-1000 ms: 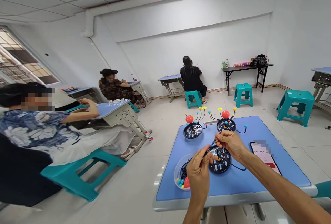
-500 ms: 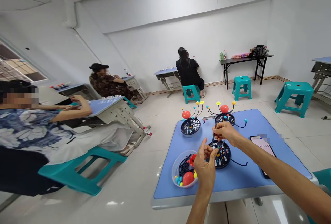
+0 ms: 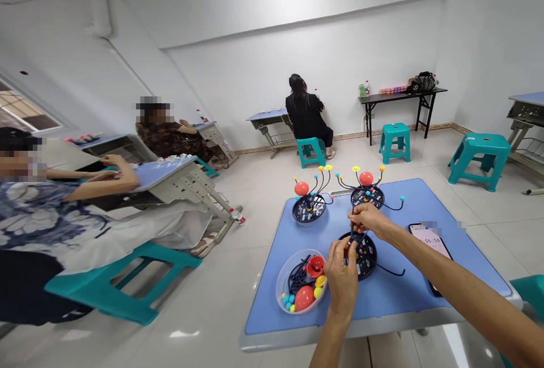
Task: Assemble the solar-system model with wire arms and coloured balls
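A round black base [image 3: 366, 261] with printed coloured dots lies on the blue desk, and a thin black arm sticks out from it to the right. My right hand [image 3: 370, 220] pinches the upper part of a black rod [image 3: 352, 225] above the base's left side. Lower down, my left hand [image 3: 342, 269] has its fingers closed around the rod's lower end at the base's left edge. Left of my left hand, a clear bowl [image 3: 279, 284] holds black rods, a red cup, a red half ball and small blue and yellow balls.
Two assembled models, one at the left [image 3: 309, 209] and one at the right [image 3: 367, 193], stand at the desk's [image 3: 272, 314] back. A phone [image 3: 430, 243] lies at right. Other people sit at desks beyond, with teal stools [image 3: 394, 142] around.
My left hand's fingers have closed in around the rod's lower end, where they were spread before. My right hand keeps its pinch. The view has shifted slightly, so the bowl shows more fully.
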{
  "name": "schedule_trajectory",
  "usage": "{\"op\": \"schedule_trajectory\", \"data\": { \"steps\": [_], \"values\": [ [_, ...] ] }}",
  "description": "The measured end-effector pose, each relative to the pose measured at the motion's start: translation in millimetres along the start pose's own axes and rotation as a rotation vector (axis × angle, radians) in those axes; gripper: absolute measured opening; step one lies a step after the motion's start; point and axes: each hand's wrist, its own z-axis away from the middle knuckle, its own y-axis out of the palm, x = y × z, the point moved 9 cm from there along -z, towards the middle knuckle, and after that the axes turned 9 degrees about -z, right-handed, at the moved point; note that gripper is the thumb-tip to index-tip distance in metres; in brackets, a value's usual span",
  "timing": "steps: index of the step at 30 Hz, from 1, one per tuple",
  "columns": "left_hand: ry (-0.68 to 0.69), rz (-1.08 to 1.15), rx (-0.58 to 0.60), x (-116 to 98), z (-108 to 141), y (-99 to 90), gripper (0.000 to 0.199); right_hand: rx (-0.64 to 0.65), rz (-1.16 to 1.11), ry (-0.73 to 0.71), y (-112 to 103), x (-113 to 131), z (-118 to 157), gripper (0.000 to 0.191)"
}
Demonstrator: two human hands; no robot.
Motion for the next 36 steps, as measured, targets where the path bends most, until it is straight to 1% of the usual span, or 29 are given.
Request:
{"op": "schedule_trajectory", "data": {
  "steps": [5, 9, 14, 19, 25, 27, 30, 31, 34, 36],
  "values": [
    [0.010, -0.039, -0.007, -2, 0, 1.2, 0.018, 0.003, 0.071, 0.009, 1, -4, -2, 0.021],
    [0.033, -0.062, 0.005, -4, 0, 3.0, 0.016, 0.016, 0.123, -0.002, 3, -2, -4, 0.017],
    [-0.014, -0.121, 0.089, 5, 2, 12.2, 0.013, 0.025, 0.251, 0.016, 4, -9, -5, 0.018],
    [-0.060, -0.261, 0.187, 14, 7, 22.1, 0.016, -0.001, 0.442, 0.029, 2, -20, -3, 0.023],
    [-0.127, -0.322, 0.256, 19, 9, 26.5, 0.015, 0.002, 0.676, -0.019, 5, -15, -3, 0.032],
    [-0.159, -0.323, 0.279, 20, 9, 27.6, 0.014, 0.002, 0.750, -0.040, 6, -13, -3, 0.027],
    [-0.209, -0.324, 0.289, 20, 10, 28.0, 0.013, 0.015, 0.851, -0.058, 9, -14, -3, 0.007],
    [-0.223, -0.320, 0.288, 20, 10, 27.8, 0.013, 0.023, 0.879, -0.057, 9, -14, -3, 0.003],
    [-0.239, -0.307, 0.285, 17, 14, 24.0, 0.018, 0.039, 0.937, -0.044, 8, -12, -1, 0.032],
    [-0.213, -0.306, 0.258, 12, 20, 14.1, 0.025, 0.045, 0.960, -0.047, 6, -4, 3, 0.042]
  ]
}}
